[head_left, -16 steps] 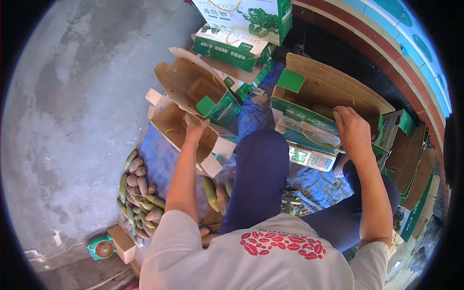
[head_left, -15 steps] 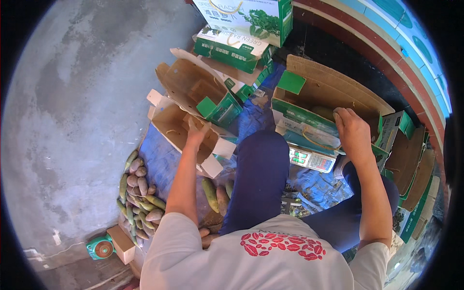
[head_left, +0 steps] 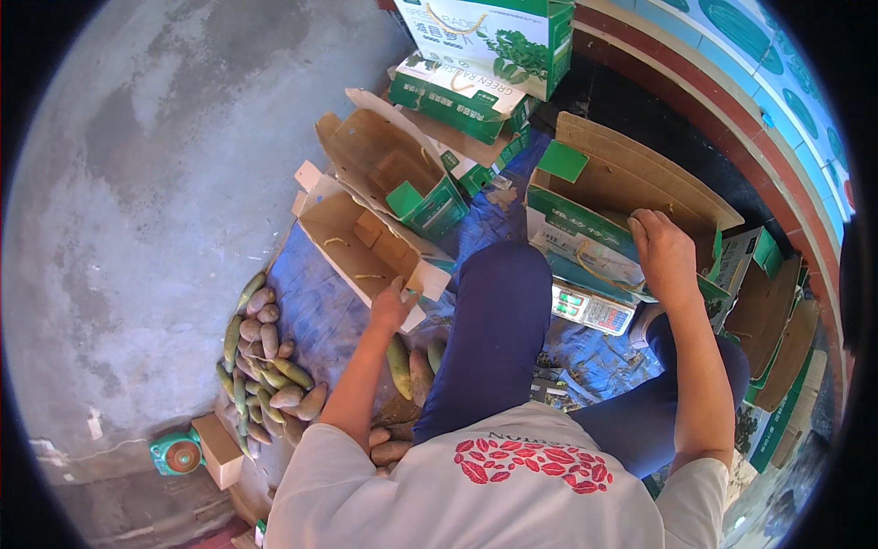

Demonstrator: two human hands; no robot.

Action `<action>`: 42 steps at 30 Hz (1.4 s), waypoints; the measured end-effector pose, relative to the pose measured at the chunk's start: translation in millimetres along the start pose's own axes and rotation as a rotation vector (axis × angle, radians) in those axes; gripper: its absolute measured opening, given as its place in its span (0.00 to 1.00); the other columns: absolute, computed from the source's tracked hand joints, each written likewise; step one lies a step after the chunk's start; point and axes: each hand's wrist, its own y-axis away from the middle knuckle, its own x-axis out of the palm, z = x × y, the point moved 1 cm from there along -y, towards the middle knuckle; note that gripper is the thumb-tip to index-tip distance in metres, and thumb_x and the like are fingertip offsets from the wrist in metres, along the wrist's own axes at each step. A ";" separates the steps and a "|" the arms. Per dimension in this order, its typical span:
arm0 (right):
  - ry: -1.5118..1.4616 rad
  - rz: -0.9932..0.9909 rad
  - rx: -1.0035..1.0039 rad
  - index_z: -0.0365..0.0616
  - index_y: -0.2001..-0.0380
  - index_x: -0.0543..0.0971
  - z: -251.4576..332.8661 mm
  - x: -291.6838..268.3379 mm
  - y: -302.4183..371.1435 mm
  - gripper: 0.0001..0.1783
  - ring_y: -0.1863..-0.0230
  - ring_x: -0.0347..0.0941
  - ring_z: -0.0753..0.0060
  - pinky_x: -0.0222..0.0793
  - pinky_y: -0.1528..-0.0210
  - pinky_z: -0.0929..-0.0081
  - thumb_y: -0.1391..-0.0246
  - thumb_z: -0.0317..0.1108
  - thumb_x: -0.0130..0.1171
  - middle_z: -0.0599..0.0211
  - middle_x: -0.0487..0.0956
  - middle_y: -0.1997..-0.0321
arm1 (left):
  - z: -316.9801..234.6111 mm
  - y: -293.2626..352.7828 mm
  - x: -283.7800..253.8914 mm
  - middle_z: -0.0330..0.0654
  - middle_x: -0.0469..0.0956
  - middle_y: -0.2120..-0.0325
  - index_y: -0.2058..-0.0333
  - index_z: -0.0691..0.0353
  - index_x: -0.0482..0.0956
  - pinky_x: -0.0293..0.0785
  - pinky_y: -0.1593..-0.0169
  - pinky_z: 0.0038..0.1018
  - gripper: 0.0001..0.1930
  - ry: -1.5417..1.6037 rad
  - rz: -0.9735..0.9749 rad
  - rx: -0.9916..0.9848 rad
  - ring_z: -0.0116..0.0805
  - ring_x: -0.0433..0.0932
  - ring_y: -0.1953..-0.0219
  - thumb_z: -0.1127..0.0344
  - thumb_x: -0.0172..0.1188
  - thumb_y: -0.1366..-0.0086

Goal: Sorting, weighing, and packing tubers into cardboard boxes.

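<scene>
My right hand [head_left: 664, 254] is closed over the front rim of a long open green-and-white cardboard box [head_left: 585, 233], which stands on a digital scale [head_left: 593, 309]. Something rounded and greenish, perhaps a radish, shows dimly inside beside my fingertips. At the near right corner of another open carton [head_left: 352, 240] is my left hand [head_left: 391, 306], fingers apart and nothing visible in it. That carton has brown inner walls, pale flaps and string loops. Just right of my left forearm, green radishes [head_left: 400, 366] lie beside my knee.
A heap of green and brownish radishes [head_left: 265, 366] lies by the wall at left. Behind the carton is another open box [head_left: 375, 151]; closed boxes [head_left: 476, 55] are stacked farther back. Flattened cartons [head_left: 773, 311] lean at right. Blue sheeting [head_left: 306, 284] covers the floor.
My left hand has drawn back from inside the carton to its near corner. My right hand stays at the box rim. The whole view has shifted slightly.
</scene>
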 end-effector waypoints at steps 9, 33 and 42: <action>0.016 0.004 0.022 0.40 0.69 0.75 -4.9 5.1 0.2 0.11 0.68 0.72 0.52 0.67 0.67 0.63 0.46 0.36 0.48 0.54 0.76 0.69 | -7.8 4.1 5.6 0.49 0.75 0.61 0.55 0.56 0.71 0.68 0.53 0.38 0.22 -0.120 0.128 -0.199 0.45 0.73 0.56 0.53 0.55 0.47; 0.046 0.095 0.023 0.39 0.66 0.74 -12.4 9.0 -6.3 0.14 0.66 0.72 0.46 0.67 0.66 0.58 0.43 0.37 0.43 0.47 0.75 0.69 | 202.2 287.3 -164.7 0.50 0.78 0.72 0.68 0.56 0.78 0.73 0.65 0.41 0.13 -0.511 -0.436 -1.009 0.49 0.77 0.67 0.57 0.51 0.45; 0.017 0.093 0.021 0.37 0.64 0.73 -14.8 12.7 -4.3 0.15 0.65 0.71 0.44 0.66 0.65 0.58 0.42 0.38 0.42 0.45 0.74 0.67 | 244.1 431.2 -143.5 0.48 0.75 0.58 0.60 0.60 0.77 0.72 0.56 0.42 0.14 -0.444 0.007 -1.616 0.46 0.74 0.55 0.63 0.51 0.44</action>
